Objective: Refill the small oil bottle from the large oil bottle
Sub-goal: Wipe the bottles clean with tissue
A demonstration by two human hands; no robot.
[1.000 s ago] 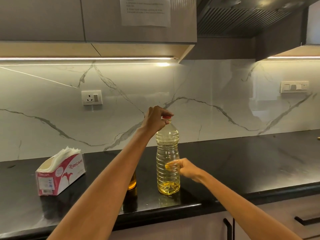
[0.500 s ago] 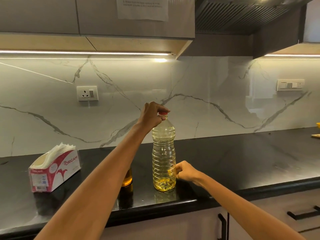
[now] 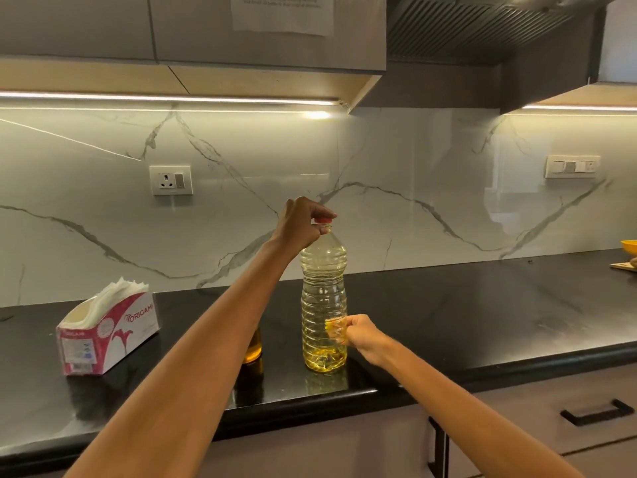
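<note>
Head view: the large clear ribbed plastic oil bottle [image 3: 323,298] stands upright near the front edge of the glossy black stone countertop [image 3: 482,305], a shallow layer of yellow oil at its base. The left hand [image 3: 299,225] curls its fingers and thumb around the red screw cap [image 3: 323,220] at the bottle's 12 o'clock. The right hand [image 3: 358,334] grips the bottle's lower body from 3 o'clock, fingers wrapped round it. The small amber oil bottle [image 3: 253,348] stands just beside the large one at 9 o'clock, mostly hidden behind the left forearm. Further out at 9 o'clock sits a red-and-white cardboard tissue box [image 3: 107,334]
</note>
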